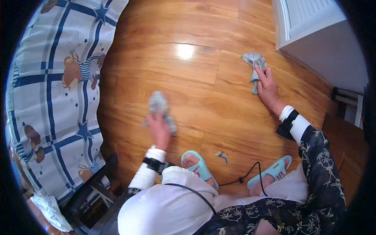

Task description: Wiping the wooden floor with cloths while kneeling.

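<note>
My left hand is blurred and presses a crumpled grey cloth against the wood-plank floor, left of my feet. Farther out on the right, my right hand grips a second grey cloth, its thumb and fingers pinching the folded fabric at floor level. Part of each cloth is covered by the hand that holds it. Between my two light-green slippers lies a small heap of debris with a blue strip in it.
A bedspread with bears and stars hangs along the left. Below it stands a dark-framed piece of furniture. A white-topped cabinet borders the floor at upper right. A black cable crosses between my feet.
</note>
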Motion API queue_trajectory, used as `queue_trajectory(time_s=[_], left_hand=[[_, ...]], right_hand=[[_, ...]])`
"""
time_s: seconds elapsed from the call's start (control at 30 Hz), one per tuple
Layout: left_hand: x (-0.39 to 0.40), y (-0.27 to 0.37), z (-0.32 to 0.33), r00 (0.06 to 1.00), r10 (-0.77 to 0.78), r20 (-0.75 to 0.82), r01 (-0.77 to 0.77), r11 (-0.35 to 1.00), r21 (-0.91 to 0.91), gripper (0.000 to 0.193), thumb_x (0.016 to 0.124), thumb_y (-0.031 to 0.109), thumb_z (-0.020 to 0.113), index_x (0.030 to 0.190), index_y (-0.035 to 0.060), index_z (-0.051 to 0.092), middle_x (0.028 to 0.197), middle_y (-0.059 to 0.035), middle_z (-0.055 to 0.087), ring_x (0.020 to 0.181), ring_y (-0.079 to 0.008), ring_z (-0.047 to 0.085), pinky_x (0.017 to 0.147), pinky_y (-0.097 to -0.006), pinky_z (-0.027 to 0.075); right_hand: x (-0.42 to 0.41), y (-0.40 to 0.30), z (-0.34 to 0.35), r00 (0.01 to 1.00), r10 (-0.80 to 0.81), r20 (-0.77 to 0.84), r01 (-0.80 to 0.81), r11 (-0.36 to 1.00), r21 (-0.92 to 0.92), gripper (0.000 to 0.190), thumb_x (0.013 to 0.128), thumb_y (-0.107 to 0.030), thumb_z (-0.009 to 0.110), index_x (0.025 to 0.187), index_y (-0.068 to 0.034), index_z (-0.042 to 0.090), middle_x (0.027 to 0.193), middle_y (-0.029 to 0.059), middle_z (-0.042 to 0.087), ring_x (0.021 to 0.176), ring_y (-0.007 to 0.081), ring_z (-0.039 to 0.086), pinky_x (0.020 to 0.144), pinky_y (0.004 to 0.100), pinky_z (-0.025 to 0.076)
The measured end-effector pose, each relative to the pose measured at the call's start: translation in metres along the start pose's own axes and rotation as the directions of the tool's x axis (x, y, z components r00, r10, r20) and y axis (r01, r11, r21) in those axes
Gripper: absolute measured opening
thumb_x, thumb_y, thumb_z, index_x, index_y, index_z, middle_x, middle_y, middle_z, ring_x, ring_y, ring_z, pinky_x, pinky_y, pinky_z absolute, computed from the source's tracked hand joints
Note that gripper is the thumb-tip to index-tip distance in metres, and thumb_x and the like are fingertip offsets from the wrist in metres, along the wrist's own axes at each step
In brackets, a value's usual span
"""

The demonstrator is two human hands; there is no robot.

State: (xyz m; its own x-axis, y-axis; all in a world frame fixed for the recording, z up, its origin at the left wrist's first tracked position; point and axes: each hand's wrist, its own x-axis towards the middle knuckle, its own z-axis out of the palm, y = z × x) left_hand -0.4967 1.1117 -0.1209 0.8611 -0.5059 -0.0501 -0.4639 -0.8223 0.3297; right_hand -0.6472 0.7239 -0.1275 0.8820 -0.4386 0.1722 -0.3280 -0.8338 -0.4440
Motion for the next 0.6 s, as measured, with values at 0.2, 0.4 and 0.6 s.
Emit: queue_trajectory(time_s=[0.2,0.4,0.6], left_hand=[[-0.053,0.119,0.012,0.796,0.466,0.387,-0.246,0.833,-0.496,0.055,0.076,0.0,0.054,0.13,0.0114,0.048,0.104,-0.0216,0.047,0.096,-0.0362,0.048,0.081,-0.0415,0.042],[-0.025,0.065,0.001,0.994,0.102,0.036,-0.088,0.954,-0.286,0.051,0.08,0.0,0.048,0.13,0.0067,0.046,0.103,-0.0203,0.044,0.092,-0.035,0.045,0.082,-0.0412,0.039],[-0.01,-0.044,-0.007,0.843,-0.399,-0.361,0.383,0.916,-0.119,0.041,0.082,0.003,0.047,0.123,0.004,0.051,0.103,-0.019,0.045,0.095,-0.0345,0.043,0.086,-0.042,0.036]], right_hand=[[-0.003,-0.002,0.001,1.0,-0.017,-0.011,0.017,1.0,-0.013,0.055,0.072,0.004,0.051,0.125,-0.01,0.051,0.101,0.0134,0.048,0.088,0.0318,0.055,0.07,0.0398,0.048],[-0.004,-0.008,-0.005,1.0,0.001,0.016,-0.002,0.998,0.063,0.054,0.072,0.005,0.05,0.124,-0.01,0.052,0.102,0.013,0.047,0.088,0.0318,0.055,0.072,0.0398,0.047],[-0.001,-0.008,0.001,1.0,-0.021,-0.016,0.022,0.998,0.051,0.056,0.071,0.005,0.05,0.124,-0.01,0.051,0.1,0.0128,0.048,0.087,0.0311,0.055,0.071,0.0389,0.047]])
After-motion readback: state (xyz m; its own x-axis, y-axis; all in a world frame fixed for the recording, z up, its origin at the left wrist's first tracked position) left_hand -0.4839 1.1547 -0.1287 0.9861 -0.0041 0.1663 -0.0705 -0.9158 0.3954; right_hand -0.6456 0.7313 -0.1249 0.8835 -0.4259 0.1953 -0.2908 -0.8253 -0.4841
